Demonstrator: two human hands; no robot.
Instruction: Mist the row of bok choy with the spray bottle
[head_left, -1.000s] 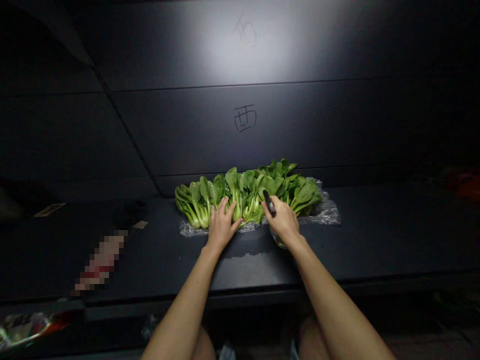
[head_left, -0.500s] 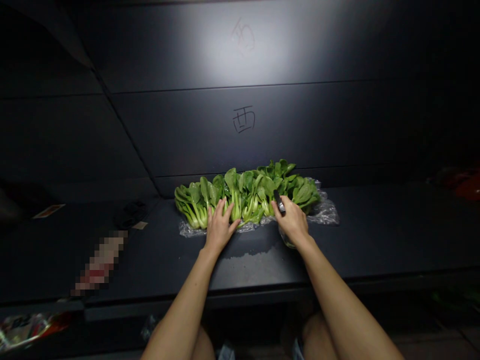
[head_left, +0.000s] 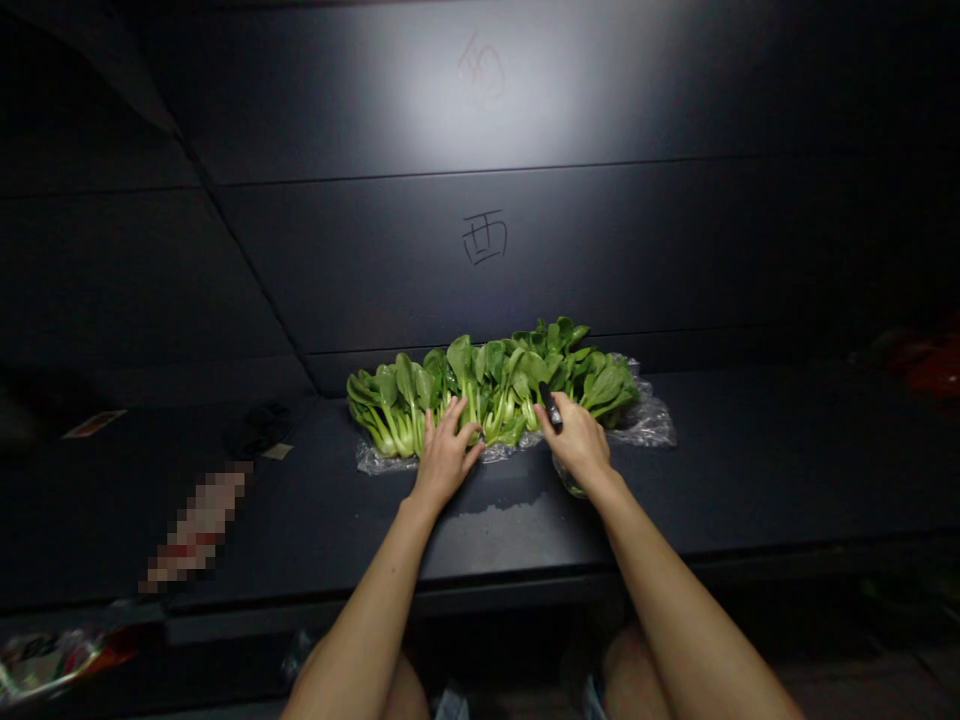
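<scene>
Several heads of bok choy (head_left: 491,375) lie in a row on clear plastic film (head_left: 652,422), leaves toward the back panel and pale stems toward me. My left hand (head_left: 444,455) is over the front of the row with its fingers spread, close to the stems left of the middle. My right hand (head_left: 579,435) is wrapped round a spray bottle (head_left: 550,403) in front of the right part of the row. Its black spray head points up and left; most of its see-through body is hidden under my palm.
The greens rest on a dark shelf (head_left: 300,520) against a dark back panel (head_left: 360,250) with a handwritten character. A wet patch (head_left: 510,520) marks the front of the shelf. Small cards (head_left: 94,424) lie to the left, with packaged goods (head_left: 52,660) lower left.
My left hand has shifted slightly right along the stems. My right hand has moved slightly left with the spray bottle. The bok choy stays in place.
</scene>
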